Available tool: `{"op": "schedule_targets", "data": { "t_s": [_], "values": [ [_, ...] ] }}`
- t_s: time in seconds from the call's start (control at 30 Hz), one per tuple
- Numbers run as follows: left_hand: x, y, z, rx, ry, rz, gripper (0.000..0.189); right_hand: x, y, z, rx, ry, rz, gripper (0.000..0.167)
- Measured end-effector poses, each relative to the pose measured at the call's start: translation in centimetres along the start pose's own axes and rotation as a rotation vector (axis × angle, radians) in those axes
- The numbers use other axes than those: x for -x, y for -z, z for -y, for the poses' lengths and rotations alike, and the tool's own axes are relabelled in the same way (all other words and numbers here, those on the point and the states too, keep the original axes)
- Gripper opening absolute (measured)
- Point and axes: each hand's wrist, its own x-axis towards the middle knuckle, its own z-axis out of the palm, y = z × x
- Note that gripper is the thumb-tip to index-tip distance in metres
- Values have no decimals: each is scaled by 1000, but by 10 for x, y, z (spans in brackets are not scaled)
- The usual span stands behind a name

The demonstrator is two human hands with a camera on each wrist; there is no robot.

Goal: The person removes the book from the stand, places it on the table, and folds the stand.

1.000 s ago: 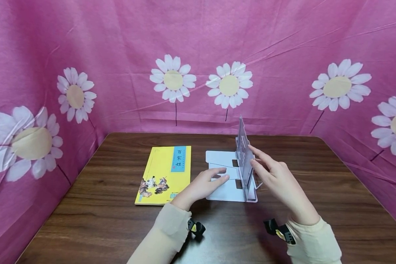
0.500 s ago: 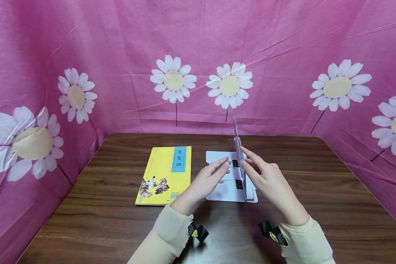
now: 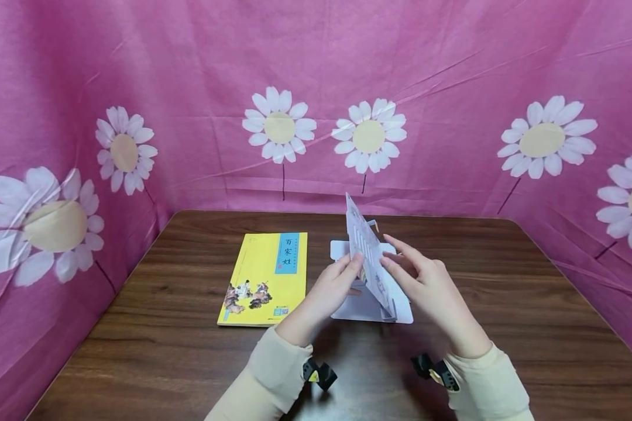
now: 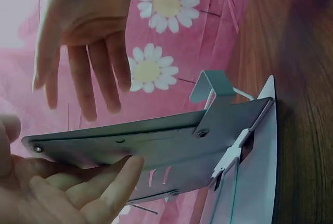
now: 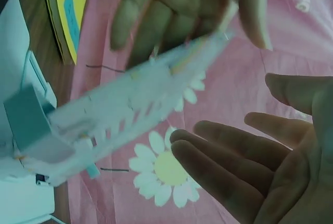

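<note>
A white metal book stand stands on the table, its flat base under a raised panel that leans to the left. Fingers of my left hand lie along the panel's left face, with the thumb near its edge. Behind the panel in the right wrist view, the left fingers are partly hidden. My right hand is on the panel's other side, fingers extended and apart from it in the right wrist view, holding nothing. A bracket with a bent wire juts from the panel.
To the left of the stand lies a yellow book with a blue title strip. The brown wooden table ends at a pink curtain printed with white daisies.
The panel has swung from upright over to the left. My left hand has come up to its left face. My right hand has moved slightly left.
</note>
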Motion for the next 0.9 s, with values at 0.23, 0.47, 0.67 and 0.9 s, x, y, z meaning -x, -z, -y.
{"op": "schedule_targets", "data": {
  "t_s": [0.23, 0.47, 0.67, 0.9],
  "values": [
    [-5, 6, 1, 19, 24, -69, 51, -2, 13, -10, 6, -44, -68, 41],
    [-4, 14, 2, 69, 44, -119, 50, -5, 21, -23, -59, -93, -94, 40],
    [-6, 21, 4, 64, 77, -161, 49, -8, 24, -36, -71, -142, -83, 41],
    [-5, 34, 5, -25, 129, -160, 43, -13, 22, -57, 3, -231, -18, 47]
  ]
}}
